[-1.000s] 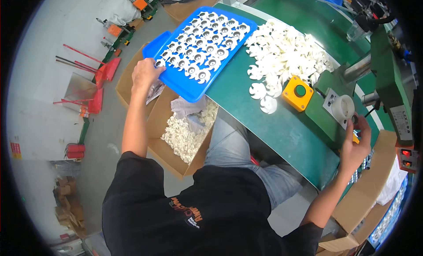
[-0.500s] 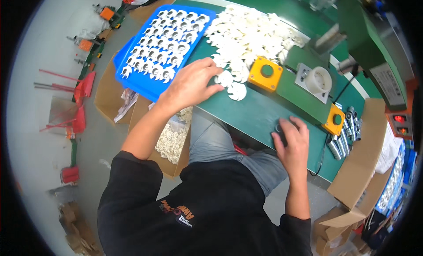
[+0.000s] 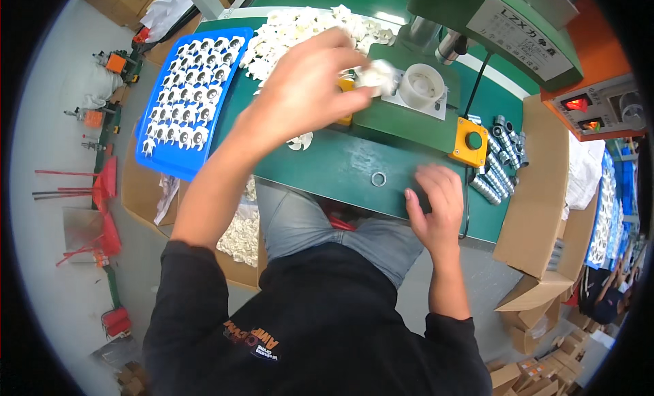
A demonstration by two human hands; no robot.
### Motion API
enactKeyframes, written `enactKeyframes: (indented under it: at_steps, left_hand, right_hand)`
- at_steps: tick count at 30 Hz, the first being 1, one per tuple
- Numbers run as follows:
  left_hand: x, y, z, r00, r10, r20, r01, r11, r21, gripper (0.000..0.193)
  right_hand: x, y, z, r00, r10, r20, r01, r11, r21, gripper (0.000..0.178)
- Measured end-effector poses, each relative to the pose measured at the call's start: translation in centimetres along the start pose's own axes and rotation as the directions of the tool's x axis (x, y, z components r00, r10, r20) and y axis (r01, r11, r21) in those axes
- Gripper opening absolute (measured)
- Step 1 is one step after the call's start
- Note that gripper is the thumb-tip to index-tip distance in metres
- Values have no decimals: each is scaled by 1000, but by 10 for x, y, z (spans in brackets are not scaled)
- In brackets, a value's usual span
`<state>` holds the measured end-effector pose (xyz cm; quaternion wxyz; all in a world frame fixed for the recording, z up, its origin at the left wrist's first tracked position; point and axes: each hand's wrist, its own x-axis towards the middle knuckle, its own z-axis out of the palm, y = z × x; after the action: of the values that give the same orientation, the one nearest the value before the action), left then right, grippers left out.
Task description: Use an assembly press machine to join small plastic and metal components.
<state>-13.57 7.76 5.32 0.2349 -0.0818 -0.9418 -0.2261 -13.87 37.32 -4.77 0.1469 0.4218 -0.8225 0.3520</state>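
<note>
My left hand reaches across to the green press, its thumb and fingers closed on a white plastic piece. Motion blurs that piece, just left of the white round holder on the press base. My right hand is open by the table's front edge, thumb and fingers apart, holding nothing. A metal ring lies flat on the green table to its left. Behind my left hand spreads a heap of white plastic pieces; a loose white piece lies below my wrist.
A blue tray at left carries rows of white pieces with rings in them. The press head overhangs the holder. A yellow button box and stacked metal rings sit at right, beside a cardboard box.
My left hand has gone from the loose white pieces to the press, carrying one. My right hand has come away from the ring, which now lies uncovered. The whole view has shifted.
</note>
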Motion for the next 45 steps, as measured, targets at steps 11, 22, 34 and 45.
enactKeyframes:
  at_steps: [11, 22, 34, 45]
  left_hand:
    - [52, 14, 51, 976, -58, 208, 58, 998, 8, 42]
    - [-34, 17, 12, 1000, -9, 10, 7, 985, 171, 57]
    - [-94, 6, 0, 996, -47, -80, 68, 957, 282, 63]
    - [-67, -7, 12, 997, 65, 33, -71, 973, 219, 51]
  right_hand:
    - [-7, 4, -22, 987, 46, -156, -48, 999, -6, 38]
    - [25, 45, -32, 968, 145, -205, -199, 940, -278, 53]
    - [29, 53, -34, 990, 71, -124, -117, 902, -415, 44]
    - [26, 36, -32, 984, 138, -111, -171, 897, -408, 54]
